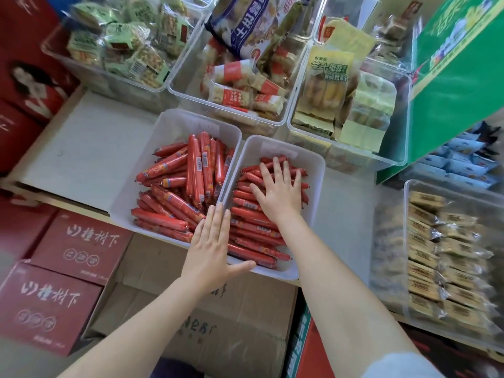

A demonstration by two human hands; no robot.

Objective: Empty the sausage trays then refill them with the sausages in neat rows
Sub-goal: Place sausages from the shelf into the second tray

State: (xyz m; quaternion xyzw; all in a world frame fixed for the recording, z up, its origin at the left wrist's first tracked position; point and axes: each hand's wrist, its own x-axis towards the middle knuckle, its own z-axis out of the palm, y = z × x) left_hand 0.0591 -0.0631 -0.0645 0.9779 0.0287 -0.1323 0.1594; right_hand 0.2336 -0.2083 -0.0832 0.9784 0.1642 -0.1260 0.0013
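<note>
Two white plastic trays stand side by side on the shelf. The left tray [174, 124] holds red-wrapped sausages [174, 186] lying jumbled in several directions. The right tray [316, 170] holds smaller red sausages [253, 230] lying mostly crosswise in a rough stack. My right hand [281, 192] lies flat with spread fingers on top of the sausages in the right tray. My left hand [212, 246] rests flat, fingers straight, over the near edge where the two trays meet, thumb out along the right tray's front rim.
Clear bins of packaged snacks stand behind the trays [240, 85] and at the right [450, 249]. A green carton [458, 58] rises at the back right. Red cartons [79, 244] and a brown cardboard box [207, 317] sit below the shelf edge. Bare white shelf [90, 156] lies left of the trays.
</note>
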